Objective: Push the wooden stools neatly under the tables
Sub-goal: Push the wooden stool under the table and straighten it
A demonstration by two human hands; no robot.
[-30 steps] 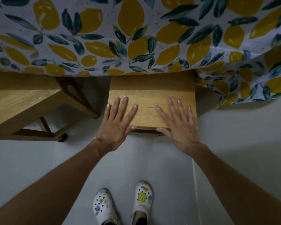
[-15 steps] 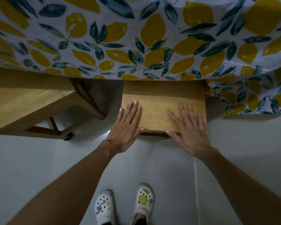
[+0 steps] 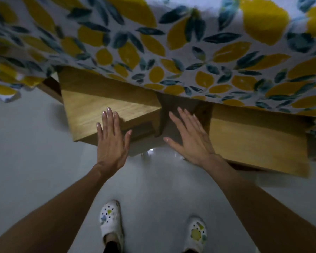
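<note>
Head view: two wooden stools show below the lemon-print cloth that hangs over the bench and fills the upper half of the frame. The left stool, at centre left, has its far part under the cloth edge and its near part sticking out over the floor. The right stool, at centre right, juts out more and sits skewed to the cloth edge, its near corner reaching toward the lower right.

The left hand lies flat at the near right corner of the left stool, fingers straight and together, gripping nothing. The right hand is spread flat over the dark gap between the two stools, just beside the right stool; whether it touches wood I cannot tell. It too grips nothing.

As I judge it, the task is partway done: the left stool is mostly in but could go deeper, and the right stool is left to square up and push under. Two patterned shoes stand at the bottom centre.
</note>
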